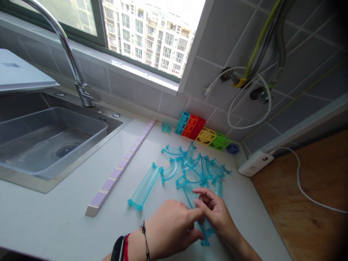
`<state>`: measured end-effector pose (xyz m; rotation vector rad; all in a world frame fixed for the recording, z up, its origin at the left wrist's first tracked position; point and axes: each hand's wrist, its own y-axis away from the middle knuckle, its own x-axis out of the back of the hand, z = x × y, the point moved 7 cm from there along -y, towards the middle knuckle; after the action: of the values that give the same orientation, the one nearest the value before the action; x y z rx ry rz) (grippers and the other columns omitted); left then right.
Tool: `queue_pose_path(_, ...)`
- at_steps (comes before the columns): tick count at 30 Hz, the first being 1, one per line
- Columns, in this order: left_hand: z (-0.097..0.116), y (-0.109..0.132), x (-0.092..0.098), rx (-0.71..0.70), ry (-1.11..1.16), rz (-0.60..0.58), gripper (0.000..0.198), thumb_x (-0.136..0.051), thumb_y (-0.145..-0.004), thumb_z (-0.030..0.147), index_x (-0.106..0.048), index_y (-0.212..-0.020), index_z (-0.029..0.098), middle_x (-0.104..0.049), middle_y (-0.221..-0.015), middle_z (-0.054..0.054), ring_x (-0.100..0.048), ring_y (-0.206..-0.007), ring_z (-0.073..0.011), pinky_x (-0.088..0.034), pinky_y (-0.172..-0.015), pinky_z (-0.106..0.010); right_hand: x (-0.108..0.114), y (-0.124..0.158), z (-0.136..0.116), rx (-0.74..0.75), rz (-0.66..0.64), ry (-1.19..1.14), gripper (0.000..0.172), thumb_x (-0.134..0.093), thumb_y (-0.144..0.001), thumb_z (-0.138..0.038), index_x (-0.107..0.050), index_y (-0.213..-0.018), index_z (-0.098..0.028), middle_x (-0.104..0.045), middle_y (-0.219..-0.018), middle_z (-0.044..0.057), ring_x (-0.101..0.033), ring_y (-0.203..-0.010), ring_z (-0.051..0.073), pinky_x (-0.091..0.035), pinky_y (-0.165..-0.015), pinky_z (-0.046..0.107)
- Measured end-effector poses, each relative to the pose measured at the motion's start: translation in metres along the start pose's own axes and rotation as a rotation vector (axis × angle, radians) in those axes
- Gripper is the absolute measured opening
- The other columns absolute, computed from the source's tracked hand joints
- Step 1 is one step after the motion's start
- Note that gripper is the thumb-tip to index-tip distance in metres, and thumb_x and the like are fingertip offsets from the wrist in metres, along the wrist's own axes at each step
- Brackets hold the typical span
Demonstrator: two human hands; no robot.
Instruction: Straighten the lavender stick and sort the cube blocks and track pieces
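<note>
A long, straight, clear blue plastic track piece (188,189) lies on the counter, partly hidden under both my hands. My left hand (174,226), with a watch and cords at its wrist, reaches across it. Thumb and index finger close on its near edge. My right hand (219,214) hovers over its right side, fingers curved and thumb apart, with nothing visible between them. Another straight blue track piece (145,185) lies to the left. Beyond my hands, several curved blue track pieces (194,166) are heaped together.
A purple segmented strip (116,173) runs between the track pieces and the sink (51,181). Along the wall stand red plastic blocks (193,127), a yellow one (206,136) and a green one (219,140). A white power strip (255,164) sits at the right edge.
</note>
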<state>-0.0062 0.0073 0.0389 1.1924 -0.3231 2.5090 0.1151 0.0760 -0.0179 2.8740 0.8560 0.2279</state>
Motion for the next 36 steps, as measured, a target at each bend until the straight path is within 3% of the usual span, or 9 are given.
queue_pose_path(4, -0.003, 0.001, 0.000, 0.040, -0.107, -0.021, 0.021, -0.071, -0.090, 0.039, -0.067, -0.102, 0.022, -0.075, -0.076, -0.005, -0.074, -0.072, -0.0287, -0.051, -0.061, -0.031, -0.001, 0.003, -0.004, 0.011, -0.003, 0.071, 0.035, -0.073, -0.089, -0.045, -0.069, -0.112, -0.019, -0.061, -0.077, 0.000, -0.063, -0.065, 0.015, -0.051, -0.065, 0.028)
queue_pose_path(10, -0.002, 0.002, 0.002, 0.052, -0.112, -0.025, 0.027, -0.067, -0.093, 0.036, -0.061, -0.115, 0.023, -0.077, -0.086, -0.006, -0.074, -0.079, -0.0281, -0.052, -0.065, -0.032, 0.004, 0.002, -0.004, 0.035, 0.013, 0.180, 0.038, -0.072, -0.088, -0.048, -0.072, -0.114, -0.019, -0.068, -0.083, 0.004, -0.063, -0.072, 0.018, -0.051, -0.066, 0.030)
queue_pose_path(14, -0.009, 0.017, 0.036, 0.131, -0.136, 0.047, 0.006, -0.060, -0.096, 0.027, -0.061, -0.099, 0.023, -0.074, -0.081, -0.002, -0.071, -0.073, -0.0230, -0.046, -0.061, -0.029, 0.006, 0.002, -0.003, 0.048, 0.032, 0.297, 0.039, -0.069, -0.090, -0.049, -0.074, -0.116, -0.020, -0.070, -0.084, 0.005, -0.063, -0.072, 0.020, -0.050, -0.065, 0.031)
queue_pose_path(18, -0.043, 0.048, 0.087, 0.469, -0.237, 0.240, 0.017, -0.057, -0.098, 0.040, -0.060, -0.094, 0.024, -0.071, -0.087, -0.003, -0.068, -0.076, -0.0231, -0.043, -0.060, -0.030, 0.003, 0.004, -0.004, 0.074, 0.024, 0.396, 0.036, -0.069, -0.091, -0.048, -0.076, -0.114, -0.021, -0.071, -0.087, 0.006, -0.061, -0.070, 0.019, -0.049, -0.065, 0.031)
queue_pose_path(20, -0.063, 0.060, 0.097, 0.633, -0.298, 0.279, 0.025, -0.059, -0.095, 0.047, -0.059, -0.103, 0.023, -0.070, -0.100, -0.006, -0.069, -0.085, -0.0269, -0.045, -0.062, -0.032, 0.000, 0.005, -0.006, 0.099, 0.001, 0.420, 0.034, -0.067, -0.092, -0.046, -0.075, -0.115, -0.022, -0.070, -0.086, 0.005, -0.060, -0.069, 0.018, -0.049, -0.065, 0.031)
queue_pose_path(24, -0.091, 0.060, 0.080, 0.687, -0.283, 0.183, 0.033, -0.063, -0.092, 0.042, -0.056, -0.117, 0.020, -0.066, -0.115, -0.012, -0.069, -0.094, -0.0294, -0.049, -0.071, -0.036, -0.001, 0.006, -0.009, 0.131, -0.007, 0.391, 0.032, -0.064, -0.094, -0.043, -0.070, -0.119, -0.024, -0.064, -0.084, 0.003, -0.057, -0.069, 0.017, -0.048, -0.065, 0.030)
queue_pose_path(27, -0.098, 0.057, 0.075, 0.664, -0.234, 0.214, 0.041, -0.061, -0.091, 0.035, -0.048, -0.127, 0.021, -0.066, -0.118, -0.012, -0.069, -0.095, -0.0279, -0.050, -0.073, -0.035, 0.001, 0.007, -0.011, 0.164, 0.003, 0.344, 0.028, -0.062, -0.096, -0.040, -0.067, -0.118, -0.025, -0.058, -0.080, 0.001, -0.054, -0.068, 0.016, -0.046, -0.064, 0.029)
queue_pose_path(32, -0.089, 0.061, 0.091, 0.658, -0.211, 0.363, 0.060, -0.054, -0.089, 0.031, -0.031, -0.143, 0.020, -0.065, -0.118, -0.013, -0.070, -0.092, -0.0293, -0.051, -0.073, -0.037, 0.000, 0.010, -0.014, 0.212, -0.027, 0.307, 0.033, -0.059, -0.098, -0.036, -0.061, -0.130, -0.028, -0.051, -0.076, -0.002, -0.049, -0.066, 0.015, -0.044, -0.065, 0.028)
queue_pose_path(36, -0.082, 0.059, 0.097, 0.644, -0.183, 0.388, 0.062, -0.055, -0.086, 0.029, -0.038, -0.145, 0.018, -0.066, -0.116, -0.013, -0.069, -0.094, -0.0295, -0.051, -0.078, -0.038, 0.000, 0.009, -0.010, 0.193, -0.043, 0.328, 0.031, -0.057, -0.099, -0.036, -0.066, -0.127, -0.027, -0.053, -0.080, 0.000, -0.051, -0.068, 0.015, -0.044, -0.066, 0.029)
